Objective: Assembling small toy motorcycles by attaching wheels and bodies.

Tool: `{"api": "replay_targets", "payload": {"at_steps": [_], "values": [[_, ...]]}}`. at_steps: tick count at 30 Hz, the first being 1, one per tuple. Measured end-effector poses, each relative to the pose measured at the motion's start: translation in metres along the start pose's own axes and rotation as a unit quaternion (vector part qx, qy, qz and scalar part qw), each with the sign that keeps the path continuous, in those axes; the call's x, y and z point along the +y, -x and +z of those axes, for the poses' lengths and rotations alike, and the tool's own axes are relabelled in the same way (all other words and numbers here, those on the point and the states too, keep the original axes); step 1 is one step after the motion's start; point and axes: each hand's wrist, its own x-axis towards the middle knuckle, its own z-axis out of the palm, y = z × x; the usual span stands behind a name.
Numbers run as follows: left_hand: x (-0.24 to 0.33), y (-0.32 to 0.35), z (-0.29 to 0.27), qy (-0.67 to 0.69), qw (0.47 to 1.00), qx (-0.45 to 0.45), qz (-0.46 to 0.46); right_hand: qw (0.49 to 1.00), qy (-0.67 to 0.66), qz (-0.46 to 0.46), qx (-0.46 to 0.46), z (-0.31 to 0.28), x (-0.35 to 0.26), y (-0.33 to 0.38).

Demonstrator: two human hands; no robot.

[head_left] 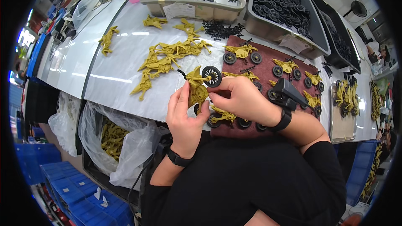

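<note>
Above the table's front edge, my left hand [184,121] grips a yellow toy motorcycle [197,88] between thumb and fingers. A black handlebar sticks out at its left, and a black spoked wheel [212,76] sits at its upper right. My right hand [245,100] pinches the toy just below that wheel; its fingertips partly hide the contact. Toy motorcycles with black wheels stand in rows on a dark red cloth [268,129] beneath and right of my hands. Loose yellow motorcycle bodies [161,56] lie in a pile to the left.
At the back stand a bin of small black parts [192,10], a bin of black wheels [289,42] and another dark bin [356,60]. A tray [335,127] with yellow toys is at right. Below left, a plastic-lined crate [94,142] holds yellow pieces, near blue boxes [79,188].
</note>
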Motion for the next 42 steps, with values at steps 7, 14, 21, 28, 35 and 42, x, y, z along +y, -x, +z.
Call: {"api": "replay_targets", "payload": {"at_steps": [7,14,21,28,35,42], "values": [[0.006,0.0,0.003,-0.004,0.999,0.024,0.034,0.998,-0.007,-0.027,0.06,0.01,-0.015,0.008],[0.01,0.004,0.006,0.025,0.999,0.036,0.014,0.995,0.047,-0.049,0.075,0.016,-0.016,0.015],[0.017,0.004,-0.005,-0.018,0.999,-0.021,0.023,0.987,0.067,-0.092,0.11,0.023,-0.012,0.023],[0.024,0.0,-0.008,-0.044,0.998,-0.01,0.035,0.986,0.075,-0.098,0.116,0.021,-0.016,0.031],[0.033,0.0,-0.008,0.049,0.994,-0.07,-0.074,0.978,0.132,-0.12,0.109,0.016,-0.015,0.036],[0.032,0.0,-0.009,0.15,0.964,-0.121,-0.184,0.983,0.123,-0.111,0.084,0.01,-0.017,0.039]]}}
